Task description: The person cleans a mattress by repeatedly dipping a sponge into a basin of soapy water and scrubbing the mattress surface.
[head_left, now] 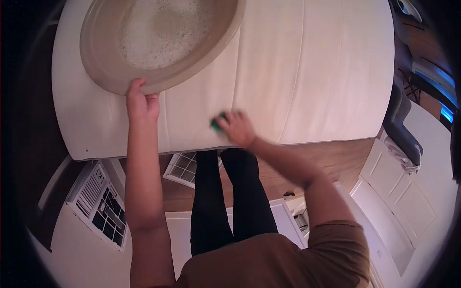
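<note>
While my hands are apart from each other, each is closed on something of its own. My left hand [143, 103] grips the near rim of the basin [102, 62], with the thumb and fingers pinched around its edge. My right hand [241, 130] is clasped over a small green pad [217, 124], pressed down, it seems, on the mattress [192, 108]; it is blurred, so I can't make out the pad's shape or which way its long axis runs. The pad lies to the right of my left hand and a little nearer my body, while the basin sits ahead and to the left of my right hand, with a bare stretch of mattress between. So my left hand is the nearer one to the basin, already touching it, and the foamy water [165, 53] lies just beyond those fingers. The basin's far rim is out of view. Closer in than both hands, the mattress edge crosses in front of my legs [209, 201], and behind my left hand, off to its left, stands a white grilled unit [84, 199].
</note>
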Motion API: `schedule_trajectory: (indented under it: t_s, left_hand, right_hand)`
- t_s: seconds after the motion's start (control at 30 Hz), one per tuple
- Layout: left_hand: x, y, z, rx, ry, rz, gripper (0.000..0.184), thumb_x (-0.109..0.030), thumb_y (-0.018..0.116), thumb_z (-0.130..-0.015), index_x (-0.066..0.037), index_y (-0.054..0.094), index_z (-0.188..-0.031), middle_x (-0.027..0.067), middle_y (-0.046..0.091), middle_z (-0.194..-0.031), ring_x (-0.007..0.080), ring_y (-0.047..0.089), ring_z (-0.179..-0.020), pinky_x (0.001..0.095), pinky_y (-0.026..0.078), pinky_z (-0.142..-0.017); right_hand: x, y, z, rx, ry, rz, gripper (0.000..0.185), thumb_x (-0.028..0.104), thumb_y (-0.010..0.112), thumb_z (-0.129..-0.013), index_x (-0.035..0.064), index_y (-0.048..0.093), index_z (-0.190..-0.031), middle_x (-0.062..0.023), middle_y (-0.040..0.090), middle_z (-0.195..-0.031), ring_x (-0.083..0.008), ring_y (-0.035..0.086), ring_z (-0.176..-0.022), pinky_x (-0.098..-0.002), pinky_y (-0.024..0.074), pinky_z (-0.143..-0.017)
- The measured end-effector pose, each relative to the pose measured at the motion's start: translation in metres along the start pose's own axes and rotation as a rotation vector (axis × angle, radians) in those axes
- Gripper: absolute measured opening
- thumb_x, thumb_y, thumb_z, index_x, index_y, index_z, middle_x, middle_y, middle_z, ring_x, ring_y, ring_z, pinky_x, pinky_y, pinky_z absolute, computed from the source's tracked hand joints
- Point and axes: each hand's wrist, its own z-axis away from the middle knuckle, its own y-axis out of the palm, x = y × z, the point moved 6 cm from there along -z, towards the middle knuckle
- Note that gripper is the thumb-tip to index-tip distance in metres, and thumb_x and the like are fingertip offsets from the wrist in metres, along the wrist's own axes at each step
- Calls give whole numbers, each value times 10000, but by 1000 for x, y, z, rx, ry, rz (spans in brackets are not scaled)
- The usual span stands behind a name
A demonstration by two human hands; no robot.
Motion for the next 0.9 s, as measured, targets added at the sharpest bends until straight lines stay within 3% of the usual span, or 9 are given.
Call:
schedule_trajectory:
  t_s: [0.07, 0.17, 0.3, 0.4, 0.43, 0.57, 0.73, 0.83, 0.9]
  left_hand:
    - [-2, -16, -10, 15, 4, -24, 336, -10, 542, -830, 23, 471, -1157, 117, 538, -1093, 270, 570, -1021, 433, 504, -909]
    - [-10, -30, -2, 69, 68, -58, 359, -11, 553, -822, 27, 469, -1170, 126, 541, -1142, 269, 566, -1058, 432, 496, -925]
    - [-10, -51, 3, 98, 49, -8, 397, -7, 564, -811, 22, 464, -1193, 130, 538, -1182, 268, 562, -1083, 431, 494, -929]
    - [-6, -62, 13, 54, 24, 7, 415, -10, 570, -806, 8, 464, -1207, 126, 537, -1180, 266, 566, -1071, 426, 495, -925]
    - [-2, -73, 10, 27, 7, 27, 422, -14, 573, -807, 2, 462, -1214, 125, 538, -1177, 265, 567, -1067, 426, 496, -921]
    - [16, -87, 32, -13, -30, 67, 442, -36, 578, -816, -11, 448, -1237, 118, 538, -1176, 261, 569, -1057, 421, 509, -888]
    - [39, -102, 61, 60, -60, 136, 451, -68, 578, -830, -25, 433, -1256, 109, 543, -1170, 253, 574, -1056, 401, 529, -835]
    - [45, -108, 75, 41, -98, 135, 451, -82, 583, -834, -38, 434, -1257, 107, 547, -1162, 251, 593, -1027, 391, 548, -797]
    - [46, -112, 83, 20, -110, 142, 454, -85, 588, -833, -45, 434, -1259, 106, 548, -1158, 249, 602, -1010, 386, 558, -782]
  right_hand:
    - [-56, -32, -62, -167, 101, 240, 350, 199, 506, -853, 169, 507, -1202, -122, 567, -1051, -274, 581, -954, -451, 411, -808]
    - [-140, -104, -144, -415, 433, 198, 306, 181, 546, -823, 143, 515, -1125, -118, 582, -986, -297, 599, -885, -472, 382, -800]
    - [-105, -77, -118, -520, 609, 70, 387, 192, 621, -766, 118, 516, -1132, -119, 567, -1004, -298, 589, -915, -505, 387, -803]
    - [-11, 15, -14, -150, 492, -6, 555, 164, 636, -736, 82, 473, -1260, -156, 527, -1122, -314, 530, -1034, -513, 367, -888]
    - [23, 25, 21, -125, 408, -22, 472, 137, 541, -803, 83, 482, -1268, -164, 545, -1087, -313, 564, -982, -475, 388, -868]
    - [50, -2, 67, 90, 373, -328, 533, 118, 632, -727, 116, 494, -1242, -147, 523, -996, -323, 544, -935, -453, 401, -802]
    - [55, -227, -36, -449, 132, -446, 577, 92, 619, -686, 113, 483, -1246, -157, 512, -964, -356, 538, -891, -438, 429, -744]
    - [80, -234, -132, -424, 13, -277, 559, 76, 608, -697, 98, 485, -1242, -159, 538, -1007, -351, 555, -927, -441, 443, -777]
    - [70, -194, -191, -376, 117, -102, 512, 67, 576, -751, 73, 462, -1250, -164, 549, -1060, -337, 560, -989, -428, 451, -837]
